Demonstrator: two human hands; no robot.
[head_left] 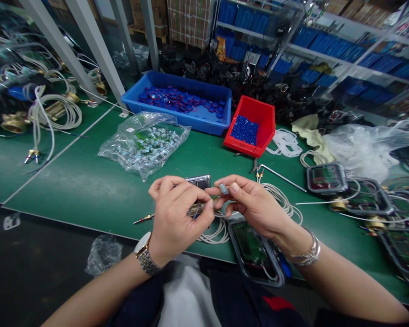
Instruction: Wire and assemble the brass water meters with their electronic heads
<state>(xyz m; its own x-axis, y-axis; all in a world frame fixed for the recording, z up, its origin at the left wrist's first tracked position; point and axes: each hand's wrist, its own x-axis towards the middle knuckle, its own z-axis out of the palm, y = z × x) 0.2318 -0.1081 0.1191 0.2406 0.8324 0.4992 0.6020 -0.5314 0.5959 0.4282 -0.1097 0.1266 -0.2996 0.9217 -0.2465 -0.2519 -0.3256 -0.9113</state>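
Observation:
In front of my body, my right hand pinches a small pale grey-blue connector between thumb and fingertips. My left hand is closed in a pinch right beside it; whatever its fingertips hold is hidden. Behind the hands lies a dark case with a clear edge, partly covered. Below them are a coil of white cable and a clear-rimmed case with a green circuit board at the bench edge. A clear plastic bag of similar small connectors with green wires lies farther back, left of centre.
Toward the back stand a blue tray of blue discs and a red bin of small blue parts. Cabled cases crowd the right side. Brass fittings and coiled cables lie left, near grey posts. A bent metal rod rests right.

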